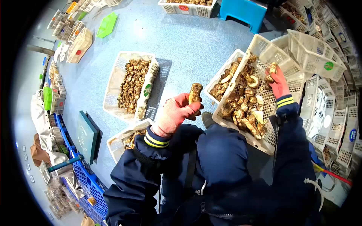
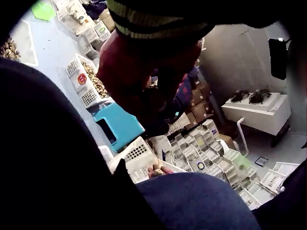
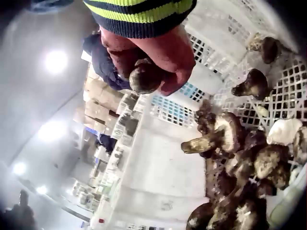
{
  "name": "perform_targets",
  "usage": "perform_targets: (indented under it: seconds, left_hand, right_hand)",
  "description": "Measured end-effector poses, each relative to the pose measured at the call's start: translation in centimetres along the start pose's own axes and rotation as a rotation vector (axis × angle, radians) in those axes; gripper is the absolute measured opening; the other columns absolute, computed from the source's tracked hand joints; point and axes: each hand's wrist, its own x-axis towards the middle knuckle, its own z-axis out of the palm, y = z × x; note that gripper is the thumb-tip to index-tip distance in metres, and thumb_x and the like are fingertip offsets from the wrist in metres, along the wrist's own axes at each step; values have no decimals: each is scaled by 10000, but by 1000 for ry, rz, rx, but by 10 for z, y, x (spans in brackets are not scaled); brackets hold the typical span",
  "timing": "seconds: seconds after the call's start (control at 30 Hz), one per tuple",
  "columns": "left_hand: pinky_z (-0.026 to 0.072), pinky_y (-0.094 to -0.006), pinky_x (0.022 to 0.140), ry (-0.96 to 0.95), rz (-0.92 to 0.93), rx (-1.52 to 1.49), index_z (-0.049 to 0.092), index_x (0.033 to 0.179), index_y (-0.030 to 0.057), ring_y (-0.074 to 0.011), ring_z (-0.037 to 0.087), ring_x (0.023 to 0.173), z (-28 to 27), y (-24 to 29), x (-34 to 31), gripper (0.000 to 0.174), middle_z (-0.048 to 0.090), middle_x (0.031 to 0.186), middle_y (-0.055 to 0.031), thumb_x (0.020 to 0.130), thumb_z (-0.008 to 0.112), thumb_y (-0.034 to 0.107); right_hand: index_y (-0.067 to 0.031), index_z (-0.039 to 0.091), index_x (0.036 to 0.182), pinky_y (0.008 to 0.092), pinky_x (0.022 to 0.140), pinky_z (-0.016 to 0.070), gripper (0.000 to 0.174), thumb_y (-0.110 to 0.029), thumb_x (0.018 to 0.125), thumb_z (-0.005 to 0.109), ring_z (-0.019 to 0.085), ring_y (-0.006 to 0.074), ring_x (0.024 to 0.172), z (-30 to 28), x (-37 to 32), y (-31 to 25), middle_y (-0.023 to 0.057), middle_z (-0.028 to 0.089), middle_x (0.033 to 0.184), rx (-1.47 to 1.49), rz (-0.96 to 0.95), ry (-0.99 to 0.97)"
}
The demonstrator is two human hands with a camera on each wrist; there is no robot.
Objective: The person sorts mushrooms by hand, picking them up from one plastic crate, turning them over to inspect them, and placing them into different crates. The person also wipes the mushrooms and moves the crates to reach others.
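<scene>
The left hand (image 1: 171,115), in a pink glove, pinches an upright brown mushroom (image 1: 195,93) between thumb and fingers, above the floor between two crates. In the left wrist view that hand (image 2: 148,72) is dark, its grip unclear. The right hand (image 1: 279,83) holds another mushroom (image 1: 271,71) over the right side of a large white crate (image 1: 260,146). In the right wrist view the same hand (image 3: 148,57) has its fingers curled round the mushroom (image 3: 145,77). Many loose mushrooms (image 3: 230,134) lie in the crate below.
A crate of small mushrooms (image 1: 113,88) stands left on the blue floor, a smaller crate (image 1: 115,145) near the left forearm. A blue stool (image 1: 243,13) is at the top. Stacked crates (image 1: 320,56) line the right; a blue basket (image 1: 88,184) and green box (image 1: 87,137) sit lower left.
</scene>
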Motion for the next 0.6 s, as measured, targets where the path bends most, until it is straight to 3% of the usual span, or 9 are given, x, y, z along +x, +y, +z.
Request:
perform_targets:
  seconds: [0.03, 0.07, 0.13, 0.17, 0.2, 0.27, 0.33, 0.5, 0.6]
  left_hand:
    - [461, -250, 691, -6, 33, -31, 540, 1088, 3, -132, 590, 794, 0, -1, -4, 328, 621, 935, -65, 835, 621, 195]
    - [455, -249, 702, -13, 67, -60, 531, 1104, 4, -126, 581, 805, -1, -2, -7, 341, 617, 945, -56, 833, 625, 189]
    - [433, -238, 744, -26, 116, -32, 474, 1183, 3, -104, 546, 866, -5, -6, -13, 423, 582, 1005, -40, 821, 638, 148]
    - [431, -240, 763, -39, 154, -46, 459, 1202, -4, -105, 540, 882, -5, -6, -22, 442, 574, 1019, -43, 821, 635, 137]
    - [429, -242, 781, -51, 193, -62, 445, 1222, -10, -107, 534, 898, -6, -5, -31, 462, 566, 1034, -47, 822, 632, 127]
    - [430, -264, 833, -92, 168, -162, 428, 1233, -31, -129, 537, 925, -16, -6, -46, 463, 563, 1049, -67, 817, 611, 53]
    - [439, -266, 823, -52, 219, -170, 443, 1216, -30, -135, 545, 923, -32, -16, -60, 454, 569, 1041, -68, 800, 618, 24]
    - [443, -262, 770, 260, 312, -274, 481, 1161, -11, -146, 549, 870, -86, -53, -115, 375, 574, 960, -53, 803, 587, 27]
    - [433, -244, 744, 484, 217, -282, 486, 1130, -4, -128, 532, 800, -131, -122, -153, 343, 561, 931, -43, 805, 589, 37]
  right_hand:
    - [-18, 226, 1379, 380, 849, 439, 597, -137, 883, 536, 471, 245, 1132, -11, -2, 4, 162, 502, 1194, 106, -10, -103]
    - [6, 280, 1347, 361, 874, 430, 531, -168, 903, 512, 492, 237, 1100, 1, -17, -9, 155, 525, 1171, 152, 38, -146]
    - [4, 365, 1296, 350, 873, 443, 505, -233, 888, 545, 532, 228, 1035, -13, -16, -8, 145, 548, 1109, -45, 59, -255]
    - [21, 383, 1266, 333, 854, 456, 464, -211, 894, 535, 559, 219, 973, 7, -31, -16, 142, 573, 1054, -64, 4, -217]
    - [63, 407, 1242, 306, 909, 379, 427, -180, 907, 509, 531, 194, 975, 15, -40, -21, 127, 595, 1030, -51, -23, -246]
    - [40, 391, 1250, 342, 865, 439, 435, -175, 897, 527, 552, 230, 959, 28, -47, -29, 149, 572, 1045, -51, -61, -239]
    - [45, 421, 1220, 348, 864, 434, 385, -147, 899, 515, 551, 236, 954, 35, -54, -32, 147, 575, 1038, 31, -24, -334]
    - [30, 446, 1194, 326, 856, 452, 313, -103, 911, 465, 565, 236, 943, 81, -86, -43, 151, 586, 1031, 7, -17, -262]
    - [19, 462, 1152, 346, 852, 460, 287, -131, 908, 478, 565, 243, 950, 96, -99, -43, 160, 586, 1040, 104, 63, -334]
